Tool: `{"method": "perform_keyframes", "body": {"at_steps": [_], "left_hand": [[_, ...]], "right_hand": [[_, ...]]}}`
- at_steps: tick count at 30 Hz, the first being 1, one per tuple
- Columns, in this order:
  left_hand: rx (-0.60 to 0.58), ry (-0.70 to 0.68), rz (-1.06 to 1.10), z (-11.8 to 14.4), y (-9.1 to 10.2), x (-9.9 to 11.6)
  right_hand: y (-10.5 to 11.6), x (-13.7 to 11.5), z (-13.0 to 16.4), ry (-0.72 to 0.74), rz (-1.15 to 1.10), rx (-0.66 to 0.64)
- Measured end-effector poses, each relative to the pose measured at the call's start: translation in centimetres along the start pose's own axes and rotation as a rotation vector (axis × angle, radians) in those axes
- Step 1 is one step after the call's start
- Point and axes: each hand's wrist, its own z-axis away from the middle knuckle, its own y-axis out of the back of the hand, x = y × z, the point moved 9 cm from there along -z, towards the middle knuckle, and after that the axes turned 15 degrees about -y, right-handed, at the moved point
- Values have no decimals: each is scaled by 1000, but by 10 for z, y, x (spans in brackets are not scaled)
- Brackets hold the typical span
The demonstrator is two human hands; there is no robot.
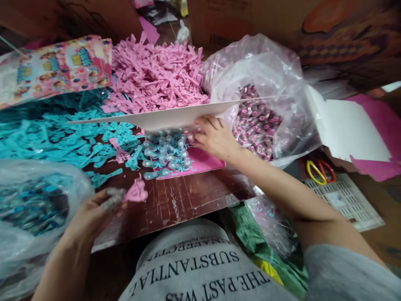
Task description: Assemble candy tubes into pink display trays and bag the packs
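My left hand (94,213) pinches a small pink plastic part (136,193) between thumb and wrapped fingertips, low at the left over the dark wooden board (184,198). My right hand (216,138) reaches forward with its fingers in a cluster of small clear capsules (166,154) that lie on a pink card (203,161). A white card sheet (163,119) is propped just above that hand. Past it spread a pile of pink plastic parts (156,77) and a pile of teal plastic parts (53,133).
A clear bag of pink capsules (257,121) stands open at the right, a clear bag of blue ones (31,205) at the left. A printed toy card (56,69) lies far left. Scissors with yellow and red handles (319,170) rest on a white crate (347,200). Cardboard boxes stand behind.
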Motion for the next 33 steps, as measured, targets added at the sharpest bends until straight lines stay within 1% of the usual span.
{"method": "perform_keyframes", "body": {"at_steps": [1,3,6,8,9,11,12,14,15,16,18,19,20,21,23,24,25,26,27,28,29,30,31,33], "left_hand": [[-89,70,50,11,-13,-11],[-301,140,119,33,-44,-27],[-594,168,239,65,-97,-34],[-715,202,356,81,-130,-33],[-739,235,417,86,-144,-33],[-729,284,529,87,-167,-32],[-718,281,568,84,-175,-31],[-723,203,570,79,-187,-28],[-748,123,510,77,-190,-27],[-779,14,400,76,-192,-25],[-804,-283,60,77,-191,-18],[-785,-459,-135,79,-189,-11],[-742,-638,-322,83,-186,-1],[-680,-811,-481,87,-184,12],[-529,-1130,-684,97,-183,47],[-455,-1260,-737,100,-184,66],[-386,-1360,-769,99,-187,87],[-324,-1426,-788,94,-191,107],[-280,-1434,-819,83,-196,125],[-228,-1413,-844,68,-201,143],[-201,-1384,-867,52,-207,158],[-199,-1356,-888,36,-214,170],[-210,-1333,-903,22,-222,178],[-256,-1299,-911,-2,-234,186]], "right_hand": [[4,0,3,-10,-5,27],[10,1,10,-67,-17,63],[6,3,17,-169,-39,35],[1,4,17,-201,-64,9],[-1,4,17,-205,-81,2],[-2,4,14,-202,-116,-8],[-2,4,13,-197,-133,-16],[2,6,13,-196,-159,-28],[6,9,14,-211,-169,-27],[9,12,16,-232,-179,-22],[15,22,22,-288,-212,-9],[16,26,24,-311,-239,-8],[15,29,26,-326,-272,-13],[14,32,28,-330,-306,-21],[10,33,29,-319,-362,-29],[9,32,29,-310,-377,-25],[8,32,28,-305,-385,-16],[7,31,28,-308,-388,-6],[7,30,27,-314,-390,1],[8,30,26,-324,-395,8],[8,29,25,-334,-403,13],[9,29,24,-342,-413,14],[10,29,24,-347,-423,11],[9,30,22,-360,-428,-9]]}}
